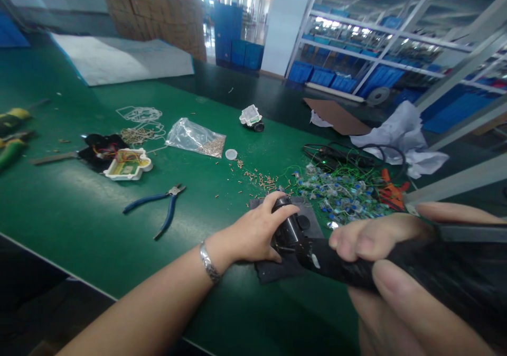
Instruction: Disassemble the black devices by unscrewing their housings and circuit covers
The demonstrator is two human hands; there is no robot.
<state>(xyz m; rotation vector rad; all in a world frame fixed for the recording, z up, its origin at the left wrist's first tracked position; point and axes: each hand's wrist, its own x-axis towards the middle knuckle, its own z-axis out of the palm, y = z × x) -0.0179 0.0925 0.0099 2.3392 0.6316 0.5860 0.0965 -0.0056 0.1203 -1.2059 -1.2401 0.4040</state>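
My left hand (257, 229) is closed round a black cylindrical part (291, 232), thumb on the near side and fingers over the top. The part rests on a dark grey pad (273, 271) on the green table. In my right hand (400, 261), large and close to the camera, is a long black tool (356, 263) that looks like an electric screwdriver. Its narrow front end points left to the black part; whether the tip touches it I cannot tell. Small copper-coloured screws (265, 181) lie scattered just beyond the pad.
Blue-handled pliers (170, 213) lie spread on the left, near an opened white housing (129, 165) with wires. Behind are a plastic bag of screws (194, 137) and a white-and-black unit (251, 117). Wired blue-and-clear pieces (344, 189) and orange-handled pliers (392, 189) are at right.
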